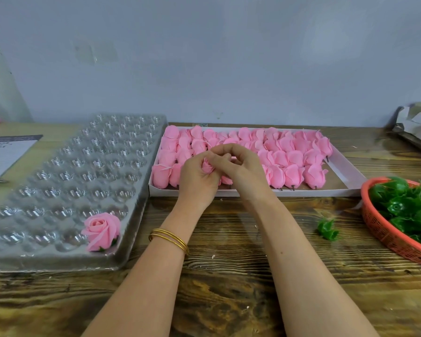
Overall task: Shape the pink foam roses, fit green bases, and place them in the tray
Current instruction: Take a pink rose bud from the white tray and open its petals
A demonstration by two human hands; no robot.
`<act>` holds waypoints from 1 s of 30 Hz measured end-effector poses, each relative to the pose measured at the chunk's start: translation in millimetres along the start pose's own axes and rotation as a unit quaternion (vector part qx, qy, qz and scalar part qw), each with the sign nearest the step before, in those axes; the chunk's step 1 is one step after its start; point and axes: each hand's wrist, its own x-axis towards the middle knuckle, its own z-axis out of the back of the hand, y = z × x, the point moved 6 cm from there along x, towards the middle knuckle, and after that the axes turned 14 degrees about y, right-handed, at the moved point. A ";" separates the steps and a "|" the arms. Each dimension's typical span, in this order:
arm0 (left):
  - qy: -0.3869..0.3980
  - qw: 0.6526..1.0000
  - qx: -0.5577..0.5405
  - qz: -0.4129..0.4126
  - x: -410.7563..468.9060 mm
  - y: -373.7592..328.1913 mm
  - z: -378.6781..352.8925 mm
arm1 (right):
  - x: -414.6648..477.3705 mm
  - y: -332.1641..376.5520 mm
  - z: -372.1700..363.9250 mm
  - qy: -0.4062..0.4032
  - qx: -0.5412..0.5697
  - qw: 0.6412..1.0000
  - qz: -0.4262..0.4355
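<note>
In the head view, the left hand (pixel 197 177) is gripping a pink rose (pixel 207 165), fingers curled round it, over the front edge of the box (pixel 253 192) at mid-tabletop (pixel 229 276). The right hand (pixel 240 170) is pinching the rose's petals from the right, fingertips bent together on it. Rows of pink buds (pixel 294 156) are filling the box. A finished rose (pixel 102 231) is sitting in the near right corner of the clear tray (pixel 58 260), along the tabletop's left edge. A red basket (pixel 384 233) of green bases (pixel 408 205) is lying at the right edge, with a loose base (pixel 327 230) just beside it. Two bangles (pixel 168 239) are circling the left wrist.
</note>
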 end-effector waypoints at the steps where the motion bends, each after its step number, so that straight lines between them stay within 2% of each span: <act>1: -0.002 1.000 0.001 0.000 0.2 0.4 0.5 | -0.1 0.8 -0.4 0.000 -0.001 1.000 0.000; 12: 0.000 0.999 -0.019 0.041 -0.7 3.0 -1.7 | -0.4 2.5 -5.3 0.019 -0.026 0.999 0.011; 21: -0.091 0.993 -0.049 0.062 -2.8 6.3 12.5 | 2.7 -1.7 -8.2 0.025 0.022 0.999 -0.001; 30: -0.086 0.971 -0.195 0.111 -3.4 8.4 8.3 | 0.8 0.6 -16.9 0.076 -0.131 0.988 0.024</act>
